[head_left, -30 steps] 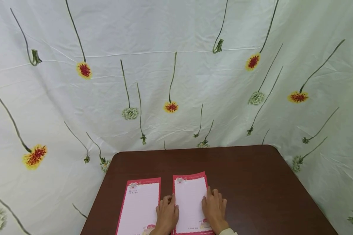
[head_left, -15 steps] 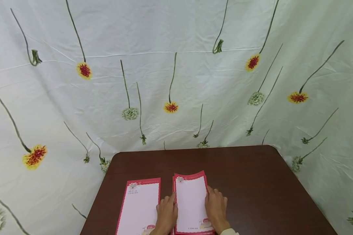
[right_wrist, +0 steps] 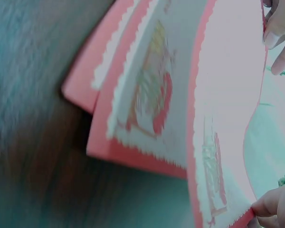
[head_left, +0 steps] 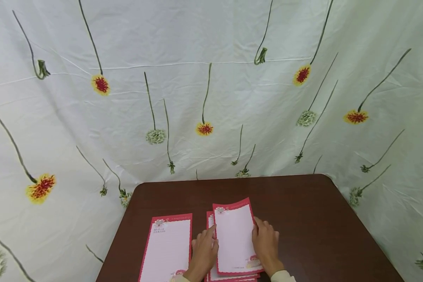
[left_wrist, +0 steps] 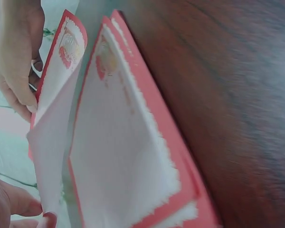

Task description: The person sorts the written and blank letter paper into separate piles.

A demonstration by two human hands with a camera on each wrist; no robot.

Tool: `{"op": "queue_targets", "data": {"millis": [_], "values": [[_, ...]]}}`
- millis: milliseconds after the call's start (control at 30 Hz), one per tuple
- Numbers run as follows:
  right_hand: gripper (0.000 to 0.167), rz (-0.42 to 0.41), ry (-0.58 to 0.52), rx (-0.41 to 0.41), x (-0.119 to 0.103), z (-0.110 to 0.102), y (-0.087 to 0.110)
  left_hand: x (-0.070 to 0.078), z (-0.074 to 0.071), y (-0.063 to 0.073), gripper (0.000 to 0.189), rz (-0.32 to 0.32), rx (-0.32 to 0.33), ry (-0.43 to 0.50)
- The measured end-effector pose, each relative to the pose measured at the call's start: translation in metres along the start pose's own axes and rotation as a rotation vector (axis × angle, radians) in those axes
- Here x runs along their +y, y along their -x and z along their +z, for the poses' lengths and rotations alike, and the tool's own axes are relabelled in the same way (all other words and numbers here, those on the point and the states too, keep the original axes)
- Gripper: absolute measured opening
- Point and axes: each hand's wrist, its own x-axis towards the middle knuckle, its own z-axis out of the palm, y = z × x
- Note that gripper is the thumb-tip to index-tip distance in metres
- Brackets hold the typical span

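A red-bordered sheet of letter paper point(head_left: 234, 239) is lifted off a small stack of matching sheets point(left_wrist: 123, 142), its surface bowed. My left hand point(head_left: 204, 248) pinches its left edge between thumb and finger. On the opposite edge, my right hand point(head_left: 266, 243) pinches the same sheet, thumb and fingertips seen close up in the right wrist view. The sheet carries a flower print at its top left and a small picture at its lower right. Below it, the stack's sheets point(right_wrist: 152, 109) lie slightly out of line with each other.
Left of the stack, another red-bordered sheet point(head_left: 167, 250) with a few handwritten lines near its top lies flat on the dark brown table point(head_left: 303, 219). Behind the table hangs a white cloth point(head_left: 183, 90) printed with flowers.
The top sheet has come up off the stack and shifted away and to the right, uncovering sheets beneath. Both hands have moved slightly right with it. The sheet on the left stays put.
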Motion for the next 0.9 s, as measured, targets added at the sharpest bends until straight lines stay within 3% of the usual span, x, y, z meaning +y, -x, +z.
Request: {"op": "queue_targets", "data": {"millis": [467, 900], "values": [[0.032, 0.132, -0.030, -0.033, 0.031, -0.028, -0.011, 0.034, 0.015, -0.015, 0.046, 0.130, -0.026, 0.009], [0.033, 0.178, -0.048, -0.062, 0.066, -0.055, -0.015, 0.063, 0.034, -0.023, 0.047, 0.165, -0.184, 0.017]]}}
